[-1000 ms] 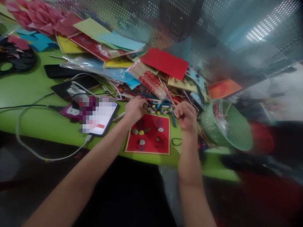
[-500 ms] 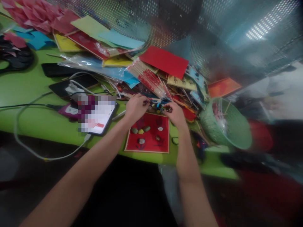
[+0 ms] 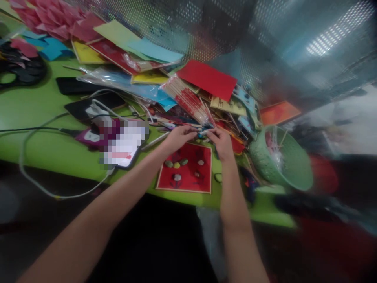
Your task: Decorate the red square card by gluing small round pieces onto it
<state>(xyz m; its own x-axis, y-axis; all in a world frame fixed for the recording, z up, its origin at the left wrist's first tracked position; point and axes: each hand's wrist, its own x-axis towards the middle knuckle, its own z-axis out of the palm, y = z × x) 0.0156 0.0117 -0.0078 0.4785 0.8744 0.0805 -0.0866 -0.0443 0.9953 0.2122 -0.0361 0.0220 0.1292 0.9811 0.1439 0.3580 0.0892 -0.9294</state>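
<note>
A red square board (image 3: 188, 179) with several small pebbles (image 3: 176, 164) stuck on it lies near the front edge of the green table (image 3: 44, 114). Just beyond its far edge my left hand (image 3: 178, 137) and my right hand (image 3: 220, 141) meet, fingertips pinched together over a small blue-and-white item (image 3: 203, 131) that I cannot make out clearly. More small stones lie under the hands.
A phone (image 3: 122, 143) with a white cable lies left of the board. Behind are a wrapped bundle of sticks (image 3: 188, 100), coloured paper sheets (image 3: 207, 78) and pink folded paper (image 3: 50, 17). A green basket (image 3: 279, 159) stands at the right. A perforated metal wall backs the table.
My right hand, a raised fist one second ago, has come left and down to meet my left hand above the board. The left hand's fingers have stretched toward it.
</note>
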